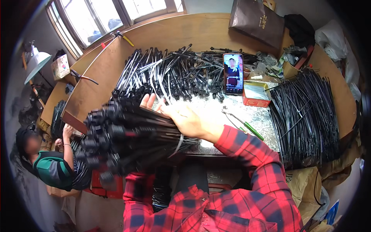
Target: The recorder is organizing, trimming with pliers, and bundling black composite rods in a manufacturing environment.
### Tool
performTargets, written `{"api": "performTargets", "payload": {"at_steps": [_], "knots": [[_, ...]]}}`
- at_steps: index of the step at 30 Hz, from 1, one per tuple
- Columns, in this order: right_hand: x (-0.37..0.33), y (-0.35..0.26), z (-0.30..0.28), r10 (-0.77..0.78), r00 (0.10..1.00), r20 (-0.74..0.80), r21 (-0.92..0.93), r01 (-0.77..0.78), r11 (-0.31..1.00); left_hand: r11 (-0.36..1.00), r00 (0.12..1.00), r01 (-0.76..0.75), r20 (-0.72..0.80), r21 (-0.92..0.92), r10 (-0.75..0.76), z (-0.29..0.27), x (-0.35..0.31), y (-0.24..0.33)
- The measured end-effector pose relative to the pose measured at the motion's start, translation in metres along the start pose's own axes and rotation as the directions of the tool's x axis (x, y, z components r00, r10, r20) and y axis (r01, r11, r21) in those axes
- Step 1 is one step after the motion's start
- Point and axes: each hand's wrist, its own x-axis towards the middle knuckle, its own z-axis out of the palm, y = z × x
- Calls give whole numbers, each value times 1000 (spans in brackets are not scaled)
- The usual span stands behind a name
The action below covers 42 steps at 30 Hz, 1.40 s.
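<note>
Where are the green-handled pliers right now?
In the head view, the green-handled pliers lie on the worktable right of centre, just below the phone and red tin, between the right hand and the pile of black rods.

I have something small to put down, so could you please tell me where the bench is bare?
One bare patch lies between the red tin, green-handled pliers and black strand pile; another between the phone, pliers and the plaid-sleeved right hand. The back is crowded with heaped black pieces.

Bag (247, 28), phone (233, 73), tin (257, 101): lettering (264, 22), seemingly blurred.
</note>
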Motion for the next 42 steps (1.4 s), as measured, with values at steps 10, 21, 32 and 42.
{"api": "performTargets", "payload": {"at_steps": [10, 21, 32, 42], "knots": [[-77, 39, -24, -489, 850, 193, -534, 509, 674, 453, 927, -357, 369, 817, 65, 57, -13, -12], [-113, 44, -8, -457, 889, 13, -775, 298, 557, 234, 958, 32, -97, 972, 269, 57, -70, -47], [-87, 10, -5, -142, 956, 255, -852, 292, 434, 862, 928, 21, -331, 506, 171, 40, -99, -60], [-90, 11, -11, -162, 932, 323, -820, 362, 443, 758, 926, 13, -293, 652, 237, 48, -99, -61]]}}
